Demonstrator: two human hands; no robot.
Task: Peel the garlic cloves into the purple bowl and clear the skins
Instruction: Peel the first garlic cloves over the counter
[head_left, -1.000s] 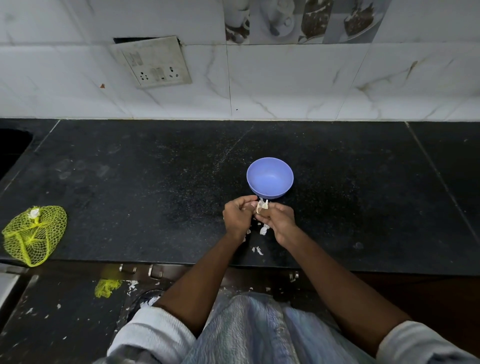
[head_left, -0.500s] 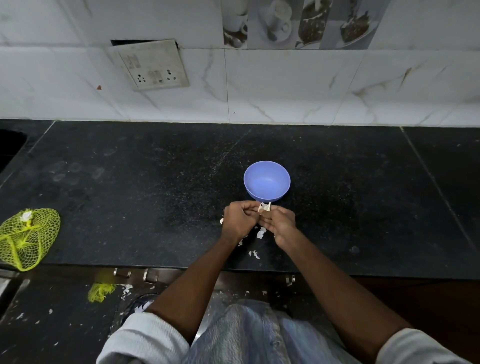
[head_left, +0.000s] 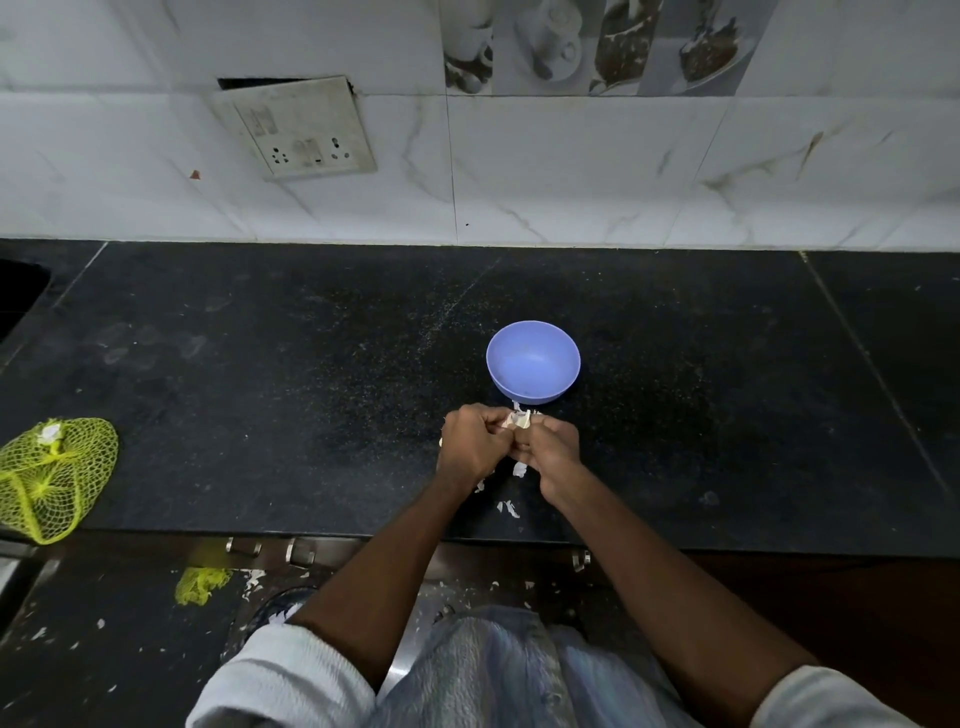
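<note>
On the black counter, near its front edge, two hands meet just in front of one purple bowl. The left hand and the right hand touch each other, and both have their fingers curled tight around one garlic clove. Only a small pale bit of the clove shows between the fingertips, at the top of the hands, close to the bowl but not touching it. The rest is hidden, so I cannot tell which way the clove points or which way its long side runs.

The bowl stands upright with its open side up. I cannot see any cloves inside it.

Small white garlic skins lie on the counter under and beside the wrists. I can count about four bits, and some more may be hidden by the hands.

Far to the left, at the counter's edge, lies one yellow net bag with something white inside near its top. One small scrap of yellow net lies lower down, on the dark floor, with white flakes near it.

On the white tiled wall behind the counter there is one switch plate, and it hangs crooked
</note>
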